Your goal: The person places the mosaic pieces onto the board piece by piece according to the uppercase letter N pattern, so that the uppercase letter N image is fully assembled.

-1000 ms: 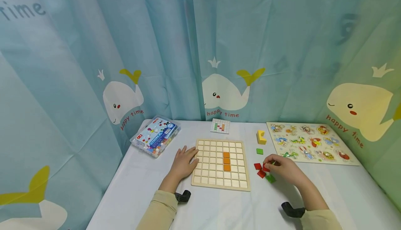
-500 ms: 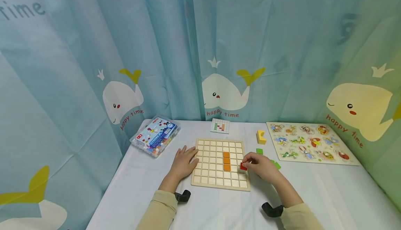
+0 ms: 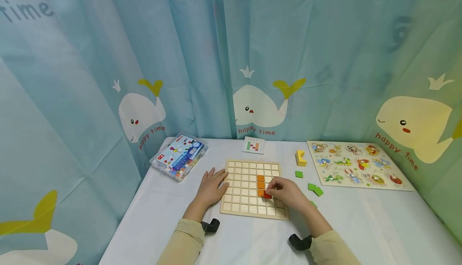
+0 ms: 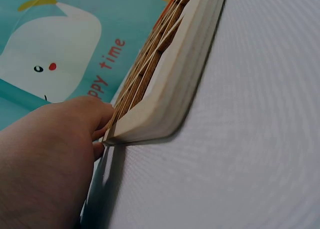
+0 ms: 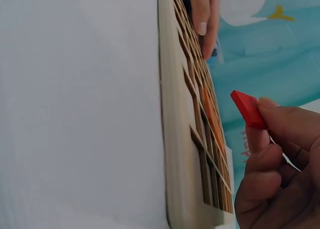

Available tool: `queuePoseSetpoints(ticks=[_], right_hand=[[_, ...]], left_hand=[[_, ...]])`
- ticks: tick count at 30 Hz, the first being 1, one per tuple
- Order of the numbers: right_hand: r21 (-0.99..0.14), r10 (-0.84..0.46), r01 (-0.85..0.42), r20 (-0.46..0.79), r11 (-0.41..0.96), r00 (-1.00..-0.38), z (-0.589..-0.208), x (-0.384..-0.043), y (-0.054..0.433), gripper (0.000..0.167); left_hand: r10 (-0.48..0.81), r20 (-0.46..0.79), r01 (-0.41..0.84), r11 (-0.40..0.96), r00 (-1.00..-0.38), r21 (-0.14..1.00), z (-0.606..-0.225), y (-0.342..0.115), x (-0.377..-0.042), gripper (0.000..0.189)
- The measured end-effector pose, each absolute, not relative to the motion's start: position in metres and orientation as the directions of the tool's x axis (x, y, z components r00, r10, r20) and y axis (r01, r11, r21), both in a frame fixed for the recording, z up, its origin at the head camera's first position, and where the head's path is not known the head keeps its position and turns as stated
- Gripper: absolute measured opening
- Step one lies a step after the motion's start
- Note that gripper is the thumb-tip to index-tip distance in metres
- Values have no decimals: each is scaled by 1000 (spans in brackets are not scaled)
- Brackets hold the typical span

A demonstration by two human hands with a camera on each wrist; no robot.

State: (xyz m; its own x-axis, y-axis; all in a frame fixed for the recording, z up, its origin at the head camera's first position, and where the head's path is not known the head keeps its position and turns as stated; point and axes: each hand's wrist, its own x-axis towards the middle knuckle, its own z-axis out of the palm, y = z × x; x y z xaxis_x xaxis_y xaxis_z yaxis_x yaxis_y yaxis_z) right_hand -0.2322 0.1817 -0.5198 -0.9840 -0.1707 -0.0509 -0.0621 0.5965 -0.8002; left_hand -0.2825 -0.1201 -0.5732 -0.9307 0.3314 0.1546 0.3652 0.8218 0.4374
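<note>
A wooden grid board (image 3: 252,216) lies flat, with three orange tiles (image 3: 261,185) in one column of its squares. My right hand (image 3: 288,195) is over the board's right part. Thumb and fingertip pinch a red square tile (image 5: 248,109) by one edge; in the head view it appears right beside the lowest orange tile. In the right wrist view the tile looks raised above the grid. At the board's left edge rests my left hand (image 3: 210,189), its fingers extended along the rim. The left wrist view shows that hand (image 4: 50,159) touching the board's side.
Several green tiles (image 3: 299,174) lie right of the board, one partly hidden by my right arm. Behind stand a yellow block (image 3: 300,158) and a patterned grid card (image 3: 254,145). An insect puzzle board (image 3: 361,164) lies right; a clear box of beads (image 3: 179,156) lies left.
My right hand has moved left from the loose tiles onto the board, bringing a red tile. The other red tiles no longer show on the table. The left hand has stayed still.
</note>
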Motion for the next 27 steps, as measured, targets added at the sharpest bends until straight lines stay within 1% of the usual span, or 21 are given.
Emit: queuePoseSetpoints(ticks=[6,10,12,15,22,27], right_hand=[[-816,-165,-9,-107,578,-981,-524,-231,173,15],[-841,-182,40,-163,540,-970,-526,-231,169,13],[-847,-197,42,-171,530,-965,-527,-230,168,13],[-841,-221,17,-162,540,-962,-527,-230,167,13],[-783,-270,-74,-122,618,-955,-527,-229,165,14],[-761,-274,-94,-114,642,-955,-528,-229,165,14]], left_hand=[[336,155,369,820,-929,437,-572,-120,-282,49],[341,163,378,816,-926,437,-571,-121,-281,48],[343,169,382,815,-924,435,-571,-121,-281,48],[342,166,380,817,-925,434,-572,-121,-281,48],[330,151,363,819,-932,445,-571,-121,-282,49],[328,146,358,819,-933,449,-572,-120,-282,49]])
